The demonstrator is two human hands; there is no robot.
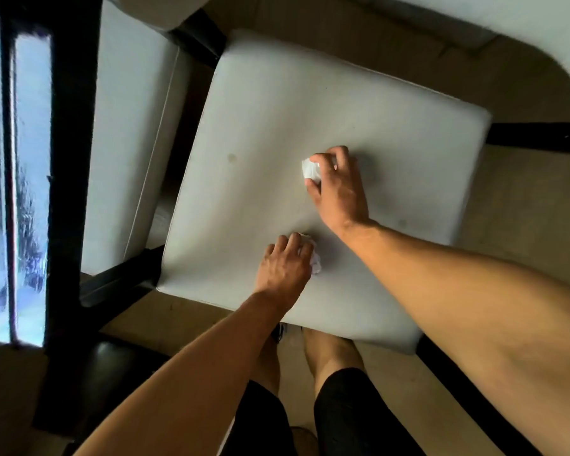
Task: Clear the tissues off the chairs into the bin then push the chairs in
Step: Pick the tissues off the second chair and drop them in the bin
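Observation:
I look straight down on a white padded chair seat (277, 120). My right hand (338, 189) grips a crumpled white tissue (310, 169) between thumb and fingers near the seat's middle. My left hand (285, 264) lies closer to the front edge, with its fingers closed over a second crumpled tissue (316, 263) that peeks out at its right side. Both hands rest on or just above the cushion. No bin is in view.
A second white chair (125, 143) with a dark frame stands to the left. A white table edge (524, 24) curves across the top right. Dark frame bars and a window (23, 192) fill the left. My legs stand at the seat's front edge.

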